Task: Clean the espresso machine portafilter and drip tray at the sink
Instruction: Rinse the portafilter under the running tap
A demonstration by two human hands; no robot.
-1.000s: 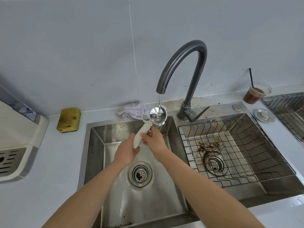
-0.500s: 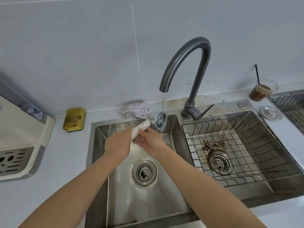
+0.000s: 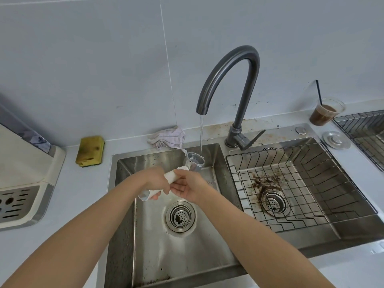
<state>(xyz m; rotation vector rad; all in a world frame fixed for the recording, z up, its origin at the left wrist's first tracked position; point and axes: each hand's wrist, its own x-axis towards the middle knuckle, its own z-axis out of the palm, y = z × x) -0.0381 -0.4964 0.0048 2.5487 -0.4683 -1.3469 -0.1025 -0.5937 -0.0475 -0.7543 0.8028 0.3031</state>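
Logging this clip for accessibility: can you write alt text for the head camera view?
The left hand and right hand hold a white-handled steel portafilter under a thin water stream from a dark grey gooseneck faucet, over the left basin of a stainless steel double sink. Brown coffee grounds lie by the right basin's drain, where a black wire basket sits.

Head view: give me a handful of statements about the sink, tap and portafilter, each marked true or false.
1. The tap pours water onto the portafilter at its metal head. True.
2. The left hand grips the portafilter's white handle. True.
3. A wire rack sits in the left basin. False: the wire rack sits in the right basin.
4. A yellow sponge lies inside the sink. False: the sponge lies on the counter, left of the sink.
5. Around the right basin's drain lie coffee grounds. True.
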